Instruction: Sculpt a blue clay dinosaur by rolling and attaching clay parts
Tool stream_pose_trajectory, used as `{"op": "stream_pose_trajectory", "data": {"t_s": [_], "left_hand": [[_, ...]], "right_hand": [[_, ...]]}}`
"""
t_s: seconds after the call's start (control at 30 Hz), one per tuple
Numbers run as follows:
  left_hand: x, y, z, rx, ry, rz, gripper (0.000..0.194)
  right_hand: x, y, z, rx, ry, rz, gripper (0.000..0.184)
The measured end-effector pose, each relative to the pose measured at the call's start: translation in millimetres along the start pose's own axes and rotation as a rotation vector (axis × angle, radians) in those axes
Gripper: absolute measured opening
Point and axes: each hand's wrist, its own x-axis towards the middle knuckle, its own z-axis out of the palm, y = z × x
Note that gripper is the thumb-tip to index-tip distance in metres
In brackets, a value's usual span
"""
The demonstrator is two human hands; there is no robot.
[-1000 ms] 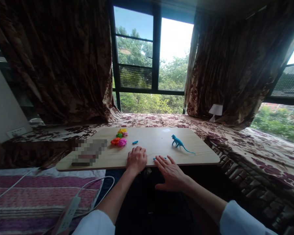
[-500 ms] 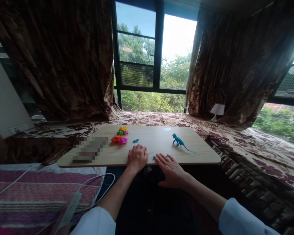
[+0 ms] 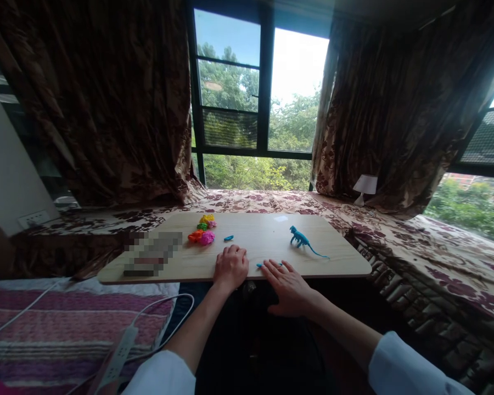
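Note:
My right hand (image 3: 287, 288) lies flat with its fingers stretched out over a thin blue clay roll (image 3: 259, 265), whose ends peek out beside the fingers. At the table's near edge rests my left hand (image 3: 231, 266), its fingers curled under; whatever may be inside them is hidden. Just beyond it sits a small blue clay piece (image 3: 229, 238). A blue clay dinosaur (image 3: 299, 236) with a long thin tail stands on its legs farther right on the table.
Orange (image 3: 195, 236), magenta (image 3: 207, 237), green (image 3: 202, 225) and yellow clay lumps (image 3: 207, 218) lie on the left of the wooden table (image 3: 333, 263). A blurred box (image 3: 152, 255) is at its left end. A power strip (image 3: 117, 351) with a white cord lies lower left.
The view has shifted very slightly. Both hands and the clay pieces hold nearly the same places, with the right hand still over the blue roll.

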Motion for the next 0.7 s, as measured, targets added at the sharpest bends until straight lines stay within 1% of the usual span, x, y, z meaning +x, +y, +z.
{"op": "stream_pose_trajectory", "data": {"t_s": [0.07,0.2,0.27,0.33,0.47,0.53,0.6,0.7], "left_hand": [[0.1,0.3,0.2,-0.001,-0.002,-0.001,0.026],[0.3,0.7,-1.8,0.009,0.009,0.013,0.026],[0.2,0.4,-2.8,0.012,0.013,0.019,0.026],[0.0,0.0,-2.9,0.012,0.013,0.018,0.026],[0.0,-0.3,-0.1,-0.002,0.000,-0.001,0.026],[0.3,0.0,1.3,-0.011,-0.006,-0.006,0.026],[0.5,0.4,1.5,-0.020,-0.005,-0.004,0.026],[0.0,-0.2,-0.3,-0.032,0.009,0.006,0.026]], "right_hand": [[0.3,2.2,-1.9,0.005,-0.012,-0.003,0.101],[25.0,18.9,-6.4,0.007,-0.013,0.028,0.102],[32.7,23.7,-7.1,0.004,-0.005,0.040,0.104],[28.7,22.0,-5.9,0.004,-0.003,0.031,0.105],[1.0,9.9,-3.1,0.014,-0.015,-0.020,0.106],[-4.8,7.8,-4.3,0.023,-0.029,-0.028,0.105],[1.4,10.8,-6.9,0.031,-0.046,-0.014,0.105],[22.3,21.9,-13.3,0.039,-0.066,0.010,0.105]]}}
